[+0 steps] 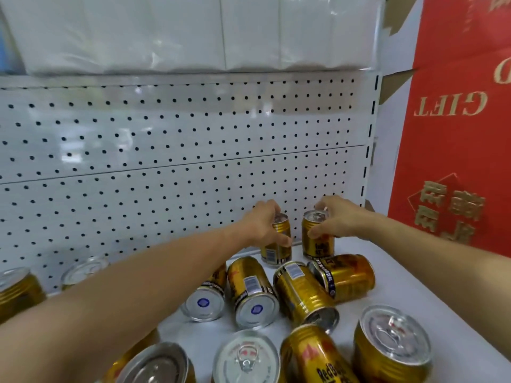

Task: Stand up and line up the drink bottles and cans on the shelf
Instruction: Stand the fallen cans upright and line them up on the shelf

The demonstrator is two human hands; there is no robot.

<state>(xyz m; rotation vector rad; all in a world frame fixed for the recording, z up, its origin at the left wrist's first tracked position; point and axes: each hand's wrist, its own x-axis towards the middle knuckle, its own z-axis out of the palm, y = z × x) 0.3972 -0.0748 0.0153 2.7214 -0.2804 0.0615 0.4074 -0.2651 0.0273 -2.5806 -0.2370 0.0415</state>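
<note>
Cans: stiff, smooth, slippery, likely full and heavy; best gripped round the sides. Left hand (262, 225) and right hand (336, 221) each clamped on one upright can, centre right of frame, by the pegboard (166, 150)

"RedBull" on gold can (318, 357) near front, lying down; "GIFT" upside down on red carton (456, 120) right; other can print unreadable.

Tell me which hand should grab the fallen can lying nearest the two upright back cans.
Right. The right hand is directly behind that fallen can; the left hand would have to cross over.
</note>
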